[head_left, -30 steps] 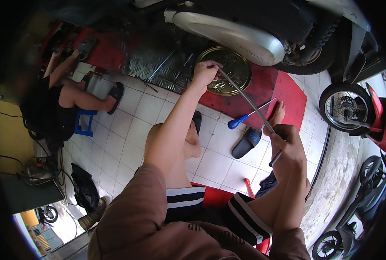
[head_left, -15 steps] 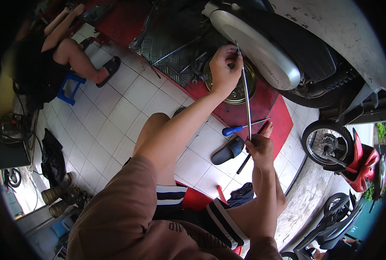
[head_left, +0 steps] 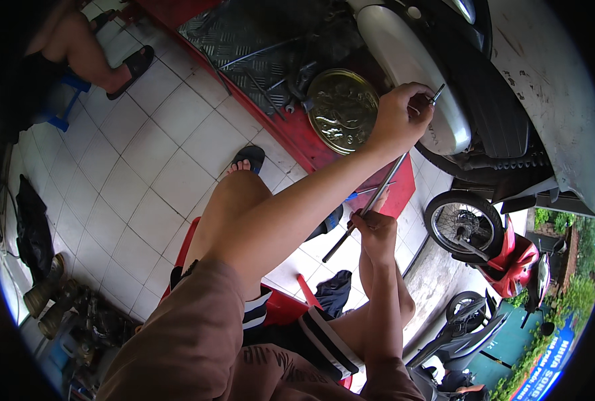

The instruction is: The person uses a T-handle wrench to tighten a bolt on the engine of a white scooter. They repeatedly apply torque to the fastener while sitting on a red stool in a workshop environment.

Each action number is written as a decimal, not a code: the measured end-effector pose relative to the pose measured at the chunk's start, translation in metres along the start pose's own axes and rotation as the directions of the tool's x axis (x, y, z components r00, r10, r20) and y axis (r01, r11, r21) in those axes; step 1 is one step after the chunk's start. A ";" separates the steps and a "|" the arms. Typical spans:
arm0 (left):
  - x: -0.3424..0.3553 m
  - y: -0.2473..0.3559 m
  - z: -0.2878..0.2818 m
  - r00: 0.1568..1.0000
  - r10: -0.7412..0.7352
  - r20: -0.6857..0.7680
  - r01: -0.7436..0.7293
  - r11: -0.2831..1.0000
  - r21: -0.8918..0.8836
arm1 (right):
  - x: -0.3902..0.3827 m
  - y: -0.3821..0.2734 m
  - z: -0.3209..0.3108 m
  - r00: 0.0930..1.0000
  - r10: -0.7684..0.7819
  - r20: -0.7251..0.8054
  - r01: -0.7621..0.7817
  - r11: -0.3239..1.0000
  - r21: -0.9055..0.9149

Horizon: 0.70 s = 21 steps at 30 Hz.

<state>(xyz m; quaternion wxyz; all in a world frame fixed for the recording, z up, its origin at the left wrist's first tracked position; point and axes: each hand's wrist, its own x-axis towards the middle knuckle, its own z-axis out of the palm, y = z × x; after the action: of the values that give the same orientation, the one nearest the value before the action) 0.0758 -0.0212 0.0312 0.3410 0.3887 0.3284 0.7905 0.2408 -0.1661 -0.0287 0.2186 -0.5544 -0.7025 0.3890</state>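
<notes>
My left hand [head_left: 404,117] is closed around the upper part of a long, thin silver rod [head_left: 392,172], whose narrow tip pokes out past the fingers beside a scooter's pale side panel [head_left: 414,63]. Lower down, my right hand [head_left: 376,230] grips the same line of metal. A darker straight length [head_left: 336,247] sticks out below that hand; whether it is one piece with the silver rod I cannot tell. Behind the rod lies a screwdriver [head_left: 352,196], its blue handle partly hidden. A round gold-coloured tray [head_left: 341,110] with shiny contents sits left of my left hand.
Wrenches and long tools [head_left: 261,53] lie on the tread-plate part of the red platform [head_left: 291,144]. Another person's leg [head_left: 97,57] shows at upper left by a blue stool [head_left: 67,107]. A red motorbike [head_left: 511,260] stands at right. Black cloth [head_left: 334,291] lies near my stool.
My left hand has moved right with the rod's upper end, and the rod now leans up to the right. My right hand has shifted slightly left. The view has also turned.
</notes>
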 end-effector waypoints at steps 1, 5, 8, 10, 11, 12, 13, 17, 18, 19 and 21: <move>0.002 0.000 -0.001 1.000 -0.016 -0.003 0.016 1.000 -0.002 | 0.000 0.005 0.001 0.999 -0.033 -0.008 0.032 0.999 -0.010; 0.011 0.001 -0.007 0.999 -0.019 -0.032 0.019 1.000 -0.001 | 0.005 -0.021 0.001 0.996 -0.073 -0.043 0.071 0.996 -0.048; 0.022 0.009 -0.013 0.990 -0.138 -0.003 0.138 0.990 0.007 | 0.006 -0.046 -0.003 0.995 -0.012 -0.099 0.017 0.998 0.057; 0.034 0.012 -0.021 0.964 -0.252 0.081 0.250 0.968 0.033 | 0.004 -0.064 -0.007 0.993 0.035 -0.114 -0.018 0.989 0.148; 0.042 0.031 -0.029 0.931 -0.347 0.115 0.346 0.938 0.029 | 0.002 -0.080 -0.008 0.992 0.059 -0.108 -0.038 0.981 0.189; 0.048 0.041 -0.037 0.889 -0.434 0.143 0.434 0.900 0.031 | 0.002 -0.093 -0.007 0.992 0.078 -0.096 -0.054 0.971 0.231; 0.052 0.036 -0.041 0.900 -0.408 0.155 0.406 0.913 0.043 | 0.002 -0.100 -0.007 0.993 0.063 -0.104 -0.039 0.975 0.219; 0.058 0.034 -0.047 0.890 -0.397 0.223 0.387 0.918 0.090 | 0.000 -0.135 -0.003 0.985 0.101 -0.140 -0.050 0.942 0.331; 0.058 0.036 -0.048 0.884 -0.402 0.240 0.390 0.916 0.099 | 0.000 -0.144 0.000 0.981 0.120 -0.155 -0.055 0.926 0.374; 0.058 0.037 -0.048 0.877 -0.408 0.256 0.393 0.913 0.108 | 0.000 -0.149 0.001 0.976 0.140 -0.169 -0.058 0.908 0.416; 0.058 0.036 -0.047 0.872 -0.404 0.276 0.392 0.915 0.100 | 0.002 -0.153 0.002 0.977 0.125 -0.171 -0.048 0.917 0.396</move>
<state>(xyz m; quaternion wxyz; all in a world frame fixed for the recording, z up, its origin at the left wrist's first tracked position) -0.0007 -0.0068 0.0597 0.5325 0.4316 0.3637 0.6308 0.1459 -0.1778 0.0905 0.3739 -0.5656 -0.5611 0.4747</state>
